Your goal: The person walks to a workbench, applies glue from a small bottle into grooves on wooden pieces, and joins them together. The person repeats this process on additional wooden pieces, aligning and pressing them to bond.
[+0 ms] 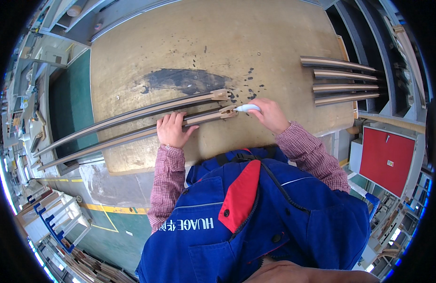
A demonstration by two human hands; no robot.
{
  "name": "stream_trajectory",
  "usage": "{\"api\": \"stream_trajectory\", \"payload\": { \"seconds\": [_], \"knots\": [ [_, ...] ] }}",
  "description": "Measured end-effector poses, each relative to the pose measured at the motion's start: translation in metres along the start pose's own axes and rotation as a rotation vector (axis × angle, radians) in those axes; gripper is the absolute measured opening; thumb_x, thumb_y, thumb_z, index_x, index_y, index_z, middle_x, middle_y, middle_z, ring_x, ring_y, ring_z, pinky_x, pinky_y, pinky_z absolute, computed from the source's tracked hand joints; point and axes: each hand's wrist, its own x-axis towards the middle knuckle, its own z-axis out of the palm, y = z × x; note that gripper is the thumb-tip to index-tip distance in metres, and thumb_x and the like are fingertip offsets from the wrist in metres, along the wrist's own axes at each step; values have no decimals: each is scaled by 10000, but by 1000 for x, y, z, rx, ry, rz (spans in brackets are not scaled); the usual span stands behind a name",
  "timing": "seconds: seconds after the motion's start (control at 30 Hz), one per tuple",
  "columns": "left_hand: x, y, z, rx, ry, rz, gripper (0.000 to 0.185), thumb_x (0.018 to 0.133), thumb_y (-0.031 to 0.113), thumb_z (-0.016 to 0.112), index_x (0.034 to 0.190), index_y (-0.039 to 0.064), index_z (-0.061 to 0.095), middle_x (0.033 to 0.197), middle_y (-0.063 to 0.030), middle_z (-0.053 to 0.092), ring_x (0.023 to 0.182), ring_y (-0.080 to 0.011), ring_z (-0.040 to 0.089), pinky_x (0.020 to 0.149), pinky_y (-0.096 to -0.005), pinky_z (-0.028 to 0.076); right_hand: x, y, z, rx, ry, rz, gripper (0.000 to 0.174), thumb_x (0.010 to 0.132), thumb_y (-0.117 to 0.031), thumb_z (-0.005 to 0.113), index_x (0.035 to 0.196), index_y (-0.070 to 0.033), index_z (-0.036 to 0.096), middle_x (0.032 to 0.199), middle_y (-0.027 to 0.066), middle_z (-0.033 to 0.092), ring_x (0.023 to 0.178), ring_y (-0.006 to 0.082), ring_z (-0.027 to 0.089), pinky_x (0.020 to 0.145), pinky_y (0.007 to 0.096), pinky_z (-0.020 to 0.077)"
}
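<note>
Two long wooden rails with dark edges lie side by side across the worktable, their left ends reaching past its edge. My left hand rests over the nearer rail and grips it, thumb on the near side. In my right hand is a white squeeze bottle, tilted on its side. Its narrow nozzle points left and meets the notched end of the nearer rail. Just beyond lies the farther rail, its notched end likewise facing right; neither hand touches it.
Several similar rails lie at the table's right side, reaching into a dark metal rack. Dark stains mark the wooden worktable. A red-doored cabinet stands at the right. On the floor at lower left is a trolley with blue-tipped bars.
</note>
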Motion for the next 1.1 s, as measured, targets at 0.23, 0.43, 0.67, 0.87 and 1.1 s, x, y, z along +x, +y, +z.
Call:
{"api": "stream_trajectory", "payload": {
  "seconds": [0.23, 0.43, 0.67, 0.87, 1.1],
  "knots": [
    [0, -1, 0, -4, 36, 32, 507, 707, 479, 775, 1054, 139, 632, 906, -14, 638, 891, -233, 607, 807, -404, 418, 1, 37, 13, 545, 44, 400, 207, 886, -121, 675, 1064, -23, 634, 955, 59, 668, 875, 144, 621, 773, 296, 493],
    [20, 11, -1, 8, -215, 97, 507, 687, 402, 804, 1068, 133, 605, 968, -68, 662, 926, -278, 632, 805, -429, 467, 30, 85, 22, 949, 380, 396, 252, 888, -80, 674, 1101, 24, 588, 1006, 23, 652, 945, 93, 596, 861, 259, 478],
    [53, 42, 8, 8, -480, 129, 512, 695, 364, 800, 1119, 129, 637, 1020, -98, 666, 971, -299, 652, 801, -423, 536, 59, 96, 36, 559, 542, 364, 253, 818, -57, 722, 1050, -28, 625, 962, 68, 667, 901, 167, 640, 818, 285, 495],
    [42, 38, 1, -37, -397, 219, 498, 700, 340, 799, 1124, 121, 653, 1021, -88, 649, 959, -291, 651, 787, -397, 543, 49, 93, 30, 198, 661, 326, 292, 792, -132, 748, 1045, -62, 621, 1004, 89, 654, 966, 277, 601, 895, 416, 436],
    [35, 43, -28, -116, -383, 246, 457, 681, 326, 812, 1073, 133, 679, 958, -62, 663, 901, -282, 656, 736, -393, 544, 37, 85, 32, 14, 819, 277, 379, 828, -152, 704, 1183, -96, 584, 1116, 81, 632, 1128, 282, 533, 1035, 456, 343]
  ]
}}
